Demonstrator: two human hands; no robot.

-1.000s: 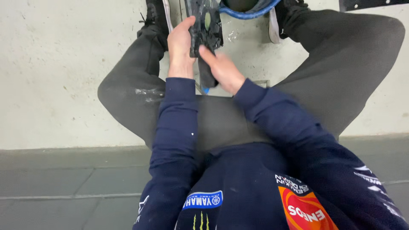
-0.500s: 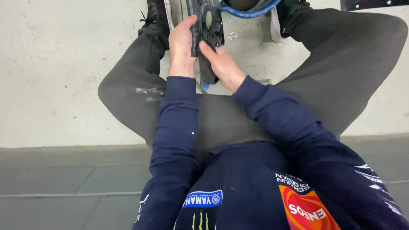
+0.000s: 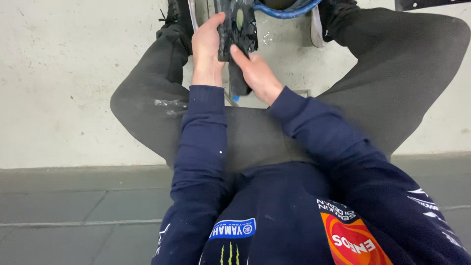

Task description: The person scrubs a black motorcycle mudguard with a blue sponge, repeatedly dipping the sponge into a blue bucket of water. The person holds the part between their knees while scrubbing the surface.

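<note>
At the top middle of the frame the left hand [image 3: 207, 46] is wrapped around the left edge of a dark flat part [image 3: 236, 27], gripping it. The right hand [image 3: 257, 76] presses its lower edge, fingers curled, just beneath. Compared with a moment ago, both hands sit about the same.

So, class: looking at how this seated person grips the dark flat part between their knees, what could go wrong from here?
1. The left hand grips only one edge of the dark flat part, so it might twist or slip.
2. The right hand has fingertips pressed on the face near a cut-out; they could catch on its edge.
3. The part is held over the blue hoop and pale floor; a drop may hit either.
</note>
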